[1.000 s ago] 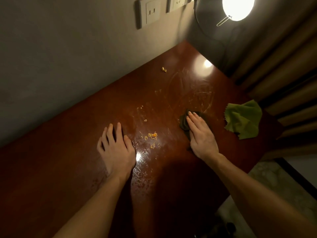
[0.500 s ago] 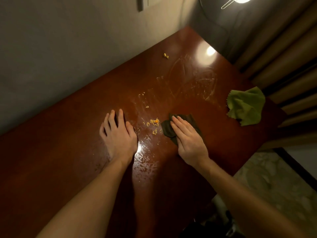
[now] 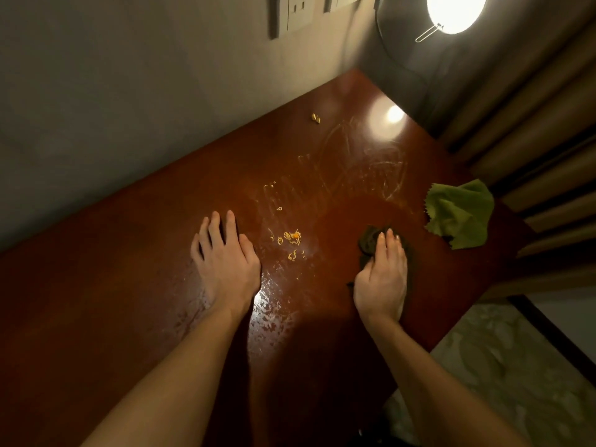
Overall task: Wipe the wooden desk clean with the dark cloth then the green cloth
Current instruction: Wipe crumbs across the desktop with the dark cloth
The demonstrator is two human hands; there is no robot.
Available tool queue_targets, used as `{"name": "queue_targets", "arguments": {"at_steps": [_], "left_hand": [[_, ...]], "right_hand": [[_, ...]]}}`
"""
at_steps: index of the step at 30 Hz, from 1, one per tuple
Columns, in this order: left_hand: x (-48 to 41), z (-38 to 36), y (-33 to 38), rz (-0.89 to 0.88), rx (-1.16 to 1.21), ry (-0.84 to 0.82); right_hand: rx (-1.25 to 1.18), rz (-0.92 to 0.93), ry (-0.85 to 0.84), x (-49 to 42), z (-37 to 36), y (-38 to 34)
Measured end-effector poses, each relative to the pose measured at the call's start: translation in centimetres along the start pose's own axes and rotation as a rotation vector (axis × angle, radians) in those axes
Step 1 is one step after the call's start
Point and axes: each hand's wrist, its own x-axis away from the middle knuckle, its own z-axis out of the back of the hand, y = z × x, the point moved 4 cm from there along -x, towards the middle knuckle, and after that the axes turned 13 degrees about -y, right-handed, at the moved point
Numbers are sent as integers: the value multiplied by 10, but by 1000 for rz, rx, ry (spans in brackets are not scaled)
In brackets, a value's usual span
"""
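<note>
The right hand [image 3: 382,272] presses flat, fingers straight, on the worktop [image 3: 129,285]; the left hand [image 3: 225,259] rests open. The green cloth [image 3: 458,217] lies crumpled nearby; the dark cloth [image 3: 367,241], under the right palm, looks limp and light, best pinched at a fold.

We look for writing and find none we can read. The wall sockets [image 3: 298,14] are too blurred to show any lettering or marks.
</note>
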Motion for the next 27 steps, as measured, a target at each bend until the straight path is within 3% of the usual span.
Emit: {"name": "queue_targets", "arguments": {"at_steps": [6, 12, 15, 19, 24, 27], "left_hand": [[-5, -4, -2, -30, -28, -12], [-6, 0, 0, -27, -40, -44], [-6, 2, 2, -12, -35, -58], [-5, 6, 4, 2, -26, -72], [-4, 6, 5, 0, -34, -75], [-5, 3, 4, 3, -31, -57]], "right_hand": [[87, 289, -99, -46, 2, -21], [185, 797, -260, -54, -5, -34], [247, 900, -333, -48, -11, -33], [161, 719, -205, -25, -9, -25], [-42, 5, 16, -25, 6, -6], [-65, -235, 62, -44, 14, -4]]}}
